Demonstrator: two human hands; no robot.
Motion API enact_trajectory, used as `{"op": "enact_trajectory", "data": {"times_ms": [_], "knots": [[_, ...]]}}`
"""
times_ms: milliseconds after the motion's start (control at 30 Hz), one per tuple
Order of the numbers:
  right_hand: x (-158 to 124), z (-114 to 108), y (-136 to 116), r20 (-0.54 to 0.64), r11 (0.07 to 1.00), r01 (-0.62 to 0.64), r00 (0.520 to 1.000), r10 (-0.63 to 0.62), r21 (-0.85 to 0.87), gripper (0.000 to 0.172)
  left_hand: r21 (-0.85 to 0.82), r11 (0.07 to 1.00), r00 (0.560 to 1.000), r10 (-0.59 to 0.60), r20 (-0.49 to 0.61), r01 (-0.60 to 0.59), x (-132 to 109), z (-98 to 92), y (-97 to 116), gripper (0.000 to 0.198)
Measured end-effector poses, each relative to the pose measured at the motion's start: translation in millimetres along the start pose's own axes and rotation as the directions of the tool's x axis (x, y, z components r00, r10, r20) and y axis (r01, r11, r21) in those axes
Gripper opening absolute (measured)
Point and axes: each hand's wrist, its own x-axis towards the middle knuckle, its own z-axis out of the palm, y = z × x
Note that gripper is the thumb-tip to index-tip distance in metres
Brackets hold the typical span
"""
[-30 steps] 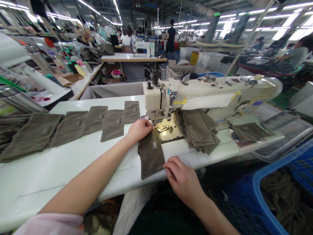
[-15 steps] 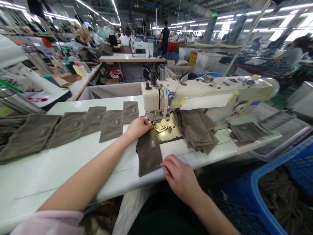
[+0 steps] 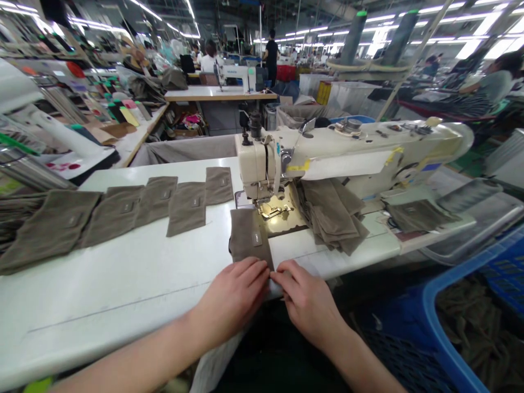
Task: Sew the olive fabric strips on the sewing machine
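A brown fabric piece [image 3: 245, 240] with a small label lies at the front of the sewing machine [image 3: 262, 169], its upper right edge near the needle area. My left hand [image 3: 239, 292] covers the near end of this piece, fingers bent together at its right corner. Right beside it, my right hand [image 3: 305, 300] pinches the same corner between thumb and fingertips. Both sets of fingertips almost touch. The lower edge of the fabric is hidden under my left hand.
Similar labelled pieces [image 3: 186, 210] lie in a row leftward on the white table [image 3: 135, 284]. A loose stack of brown pieces [image 3: 333, 215] rests right of the needle. A blue basket [image 3: 432, 305] with brown fabric stands at lower right; thread cones [image 3: 354, 38] rise behind the machine.
My left hand has left the needle area and come down toward me to the fabric's near right corner. My right hand stays at that corner, pinching.
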Motion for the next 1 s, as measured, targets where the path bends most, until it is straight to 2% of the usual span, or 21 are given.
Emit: {"op": "enact_trajectory", "data": {"times_ms": [67,167,400,833,933,1000], "knots": [[1,0,0,0.001,1.0,-0.001,1.0,0.001,0.016,0.053,0.052,0.998,0.998,0.043,-0.054,-0.04,-12,3.7,7,0.029],[3,1,0,-0.006,0.999,-0.012,1.0,0.012,0.039,0.051,0.094,0.993,0.994,0.079,-0.079,-0.071,-17,7.1,5,0.03],[13,-1,-1,0.041,0.997,-0.067,0.997,0.065,0.04,0.045,0.13,0.987,0.989,0.112,-0.098,-0.098,-12,10.4,-8,0.027],[33,-3,-1,0.069,0.992,-0.12,0.99,0.121,-0.032,0.038,0.105,0.988,0.991,0.122,-0.052,-0.116,6,2.6,-27,0.028],[32,-5,1,0.031,0.994,-0.107,0.994,0.108,-0.032,0.038,0.094,0.99,0.993,0.111,-0.047,-0.107,8,3.3,-31,0.028],[29,-7,3,-0.037,0.995,-0.096,0.995,0.095,-0.021,0.038,0.094,0.99,0.993,0.107,-0.052,-0.102,9,4.4,-35,0.029]]}}
